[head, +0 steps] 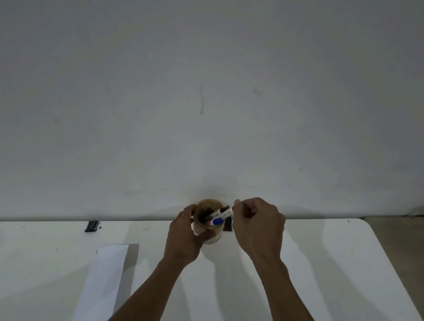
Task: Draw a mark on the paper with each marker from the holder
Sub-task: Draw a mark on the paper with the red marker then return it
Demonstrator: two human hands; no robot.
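1. A white desk (297,279) fills the lower part of the head view, its far edge set against a pale wall (216,80)
2. A tan cylindrical marker holder (206,208) stands upright at the far edge of the desk, about 12 o'clock from the person and touching or nearly touching the wall
3. The left hand (184,237) wraps around the holder's near and left side; its fingers (186,211) curl closed on the holder wall, the thumb across the front
4. The right hand (259,225) sits at 3 o'clock of the holder, its fingers (246,210) pinched shut on the upper end of a white marker with a blue cap (218,219)
5. That marker lies tilted across the holder's mouth, the blue cap toward 7 o'clock and the gripped end toward 2 o'clock; whether its lower end rests on the rim I cannot tell
6. At least one dark marker (216,212) shows inside the holder, beside the white one
7. A white strip of paper (103,280) lies flat on the desk at 8 o'clock of the holder, well apart from both hands
8. A small dark clip (92,226) sits on the desk's far edge at 9 o'clock of the holder
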